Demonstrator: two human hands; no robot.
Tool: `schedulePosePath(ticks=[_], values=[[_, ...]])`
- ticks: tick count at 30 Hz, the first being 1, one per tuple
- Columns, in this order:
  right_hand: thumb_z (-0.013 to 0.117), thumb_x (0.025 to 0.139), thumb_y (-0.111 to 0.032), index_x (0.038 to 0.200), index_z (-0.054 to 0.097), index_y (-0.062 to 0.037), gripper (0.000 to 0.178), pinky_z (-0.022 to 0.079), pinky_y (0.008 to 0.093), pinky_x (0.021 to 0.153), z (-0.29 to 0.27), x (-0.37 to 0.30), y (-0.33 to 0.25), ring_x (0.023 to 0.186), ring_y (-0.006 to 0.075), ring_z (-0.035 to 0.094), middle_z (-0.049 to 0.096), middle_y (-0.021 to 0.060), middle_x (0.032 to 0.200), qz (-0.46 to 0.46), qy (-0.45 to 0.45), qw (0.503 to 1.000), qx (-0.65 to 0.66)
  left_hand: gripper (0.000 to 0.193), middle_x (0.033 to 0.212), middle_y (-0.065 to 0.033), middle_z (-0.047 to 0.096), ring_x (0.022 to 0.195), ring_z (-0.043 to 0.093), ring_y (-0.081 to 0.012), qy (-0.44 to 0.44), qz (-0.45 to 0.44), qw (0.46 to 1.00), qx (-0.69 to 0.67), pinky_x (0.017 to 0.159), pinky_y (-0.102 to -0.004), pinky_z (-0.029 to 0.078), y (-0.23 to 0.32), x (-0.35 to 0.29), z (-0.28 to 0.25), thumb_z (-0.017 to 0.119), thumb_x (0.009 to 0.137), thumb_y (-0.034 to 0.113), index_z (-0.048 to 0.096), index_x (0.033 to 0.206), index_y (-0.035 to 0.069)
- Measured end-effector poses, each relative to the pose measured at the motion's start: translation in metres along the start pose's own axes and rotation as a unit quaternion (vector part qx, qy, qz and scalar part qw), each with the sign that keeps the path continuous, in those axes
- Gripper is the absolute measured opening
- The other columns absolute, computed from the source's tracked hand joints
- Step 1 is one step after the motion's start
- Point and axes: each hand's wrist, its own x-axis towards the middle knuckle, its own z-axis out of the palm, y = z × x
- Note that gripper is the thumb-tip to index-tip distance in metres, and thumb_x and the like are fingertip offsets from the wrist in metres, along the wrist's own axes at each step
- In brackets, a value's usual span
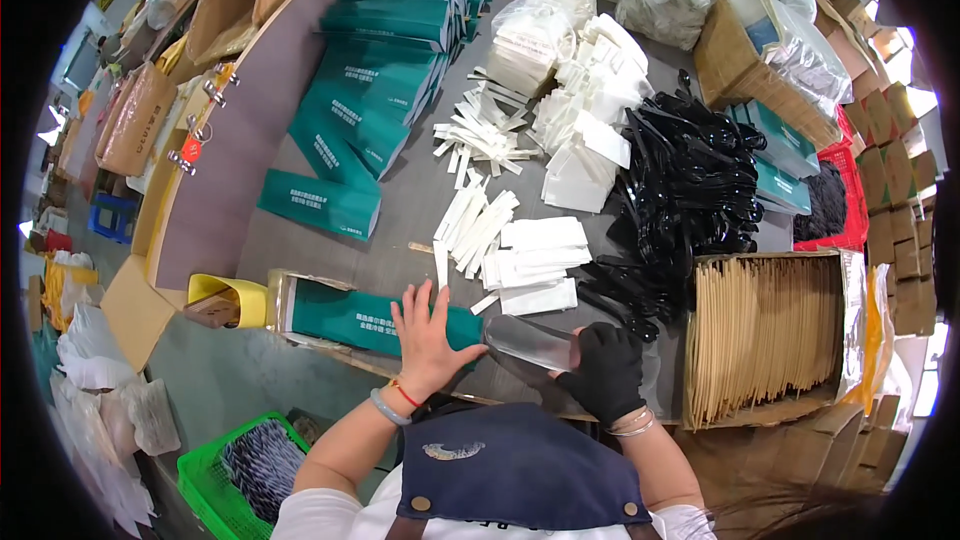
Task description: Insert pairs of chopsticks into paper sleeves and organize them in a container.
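My bare left hand [428,335] lies with fingers spread on a long teal box [335,318] printed in white, pressing it against the table's front edge. The box's left end sits in an open cardboard carton [284,302]. Beyond its right end is a clear, long plastic piece [530,343] with a rounded end. My right hand [605,368], in a black fingerless glove, is closed on the right end of that clear piece. Its fingertips are partly hidden. Ahead of my hands lie small white packets [540,258] and white strips [470,225].
Teal flat boxes [375,90] fan out at the back left. A heap of black plastic handles [690,180] lies on the right, beside a carton of thin wooden sticks [765,335]. A yellow holder [230,300] stands at the left edge; a green crate [205,470] sits below.
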Motion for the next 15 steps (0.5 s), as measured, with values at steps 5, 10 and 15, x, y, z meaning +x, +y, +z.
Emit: schedulePosePath(ticks=[5, 10, 15], values=[[0.083, 0.059, -0.041, 0.106, 0.061, -0.0124, 0.059, 0.038, 0.043, 0.081, -0.0005, -0.005, 0.0073, 0.093, 0.0265, 0.055, 0.058, 0.0058, 0.1, -0.017, -0.014, 1.0, -0.009, 0.101, 0.141, -0.019, 0.039, 0.134, 0.03, -0.0424, 0.016, -0.032, 0.999, 0.002, 0.108, -0.0648, 0.02, 0.002, 0.0019, -0.0004, 0.088, 0.057, 0.043, 0.043, 0.138, 0.001], [0.083, 0.059, -0.041, 0.105, 0.061, -0.0124, 0.059, 0.038, 0.0431, 0.08, -0.0004, -0.0072, 0.0063, 0.093, 0.0265, 0.056, 0.058, 0.0059, 0.1, -0.022, -0.011, 1.0, 0.002, 0.104, 0.143, -0.0172, 0.039, 0.136, 0.029, -0.0417, -0.002, -0.042, 0.999, 0.008, 0.109, -0.0649, 0.017, -0.0014, 0.0015, 0.0034, 0.088, 0.057, 0.045, 0.042, 0.139, 0.0], [0.083, 0.059, -0.042, 0.106, 0.061, -0.0125, 0.059, 0.038, 0.043, 0.08, -0.001, -0.0059, 0.0077, 0.092, 0.0266, 0.056, 0.058, 0.0058, 0.099, -0.027, -0.014, 1.0, 0.002, 0.104, 0.143, -0.0155, 0.038, 0.137, 0.028, -0.0417, 0.003, -0.027, 0.999, -0.016, 0.109, -0.0654, 0.016, -0.0059, -0.0011, 0.0019, 0.087, 0.058, 0.046, 0.042, 0.139, 0.0]])
